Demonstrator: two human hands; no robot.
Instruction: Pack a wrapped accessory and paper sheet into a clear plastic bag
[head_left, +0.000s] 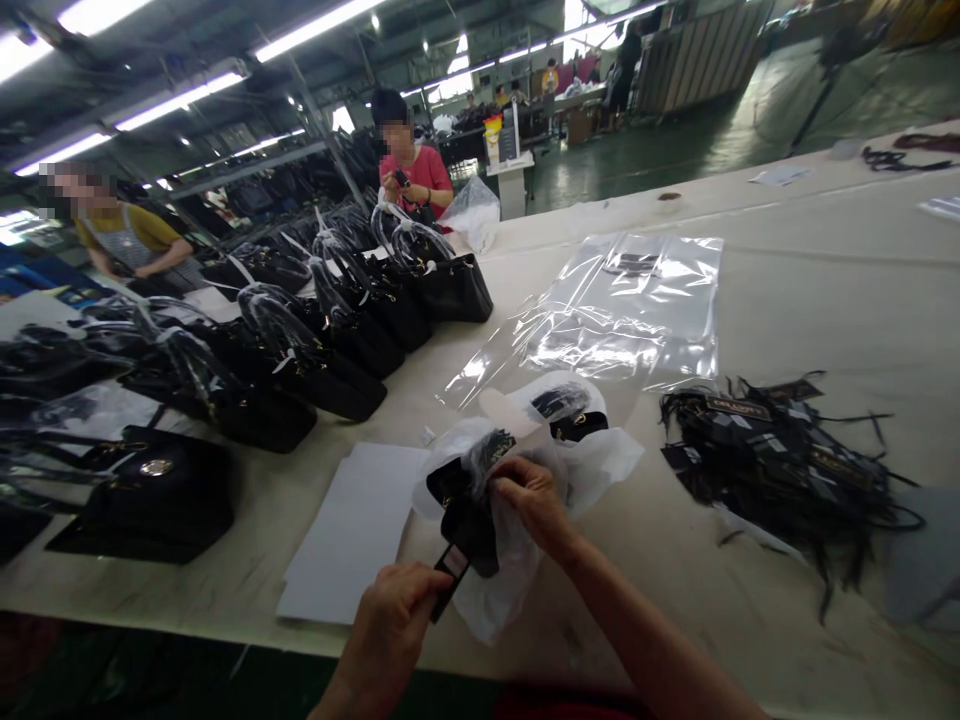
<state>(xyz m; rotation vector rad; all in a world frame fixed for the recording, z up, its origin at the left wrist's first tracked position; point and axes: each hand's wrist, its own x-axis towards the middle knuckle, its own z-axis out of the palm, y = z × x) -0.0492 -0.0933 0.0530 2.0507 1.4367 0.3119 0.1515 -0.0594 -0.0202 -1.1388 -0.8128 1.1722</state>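
Head view: the left hand (pixel 394 610) grips a black tag (pixel 450 575) between thumb and fingers, at the lower side of a black bag (pixel 469 535). The grip at one end leaves most of the tag exposed, probably so that it can be steered. The right hand (pixel 536 495) is closed in a pinch at the white wrapping (pixel 491 605) beside the bag, apparently to steady it; whether a cord is also caught cannot be told.

The bag lies on the table (pixel 787 250) directly before the person, partly enclosed by the wrapping, which presumably guards its surface. White sheets (pixel 349 535) lie to its left. A pile of tags (pixel 765 450) lies to the right, likely for short reach. A clear plastic sheet (pixel 637 310) is spread flat beyond the bag. Finished-looking handbags (pixel 337 370) stand in rows at left, handles up, seemingly for easy lifting.
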